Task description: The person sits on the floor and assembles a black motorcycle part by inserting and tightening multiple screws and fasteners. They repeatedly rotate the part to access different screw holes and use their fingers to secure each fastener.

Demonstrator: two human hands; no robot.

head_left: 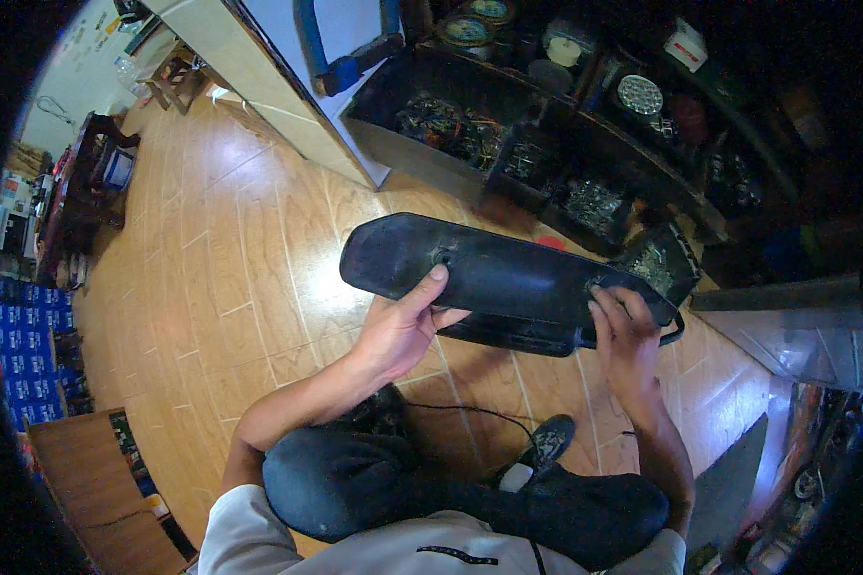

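Observation:
A long black panel (518, 273) with angled ends is held up in front of me, tilted down to the right. My left hand (403, 321) grips its lower edge, the thumb lying on the face just below a small hole (442, 257). Near the panel's right end, the bent fingers of my right hand (628, 331) press on the face around a second spot, which they partly cover. Behind the lower edge shows another black part (513, 333), with a thin curved piece (678, 329) at the right. Whether these parts are joined to the panel cannot be made out.
Dark bins (460, 125) of wires and small metal parts stand beyond the panel, with an open tray (657, 264) of small pieces at their right. A dark cable (470, 409) crosses the tiled floor (192, 278) by my legs. Blue boxes (29, 331) are stacked far left.

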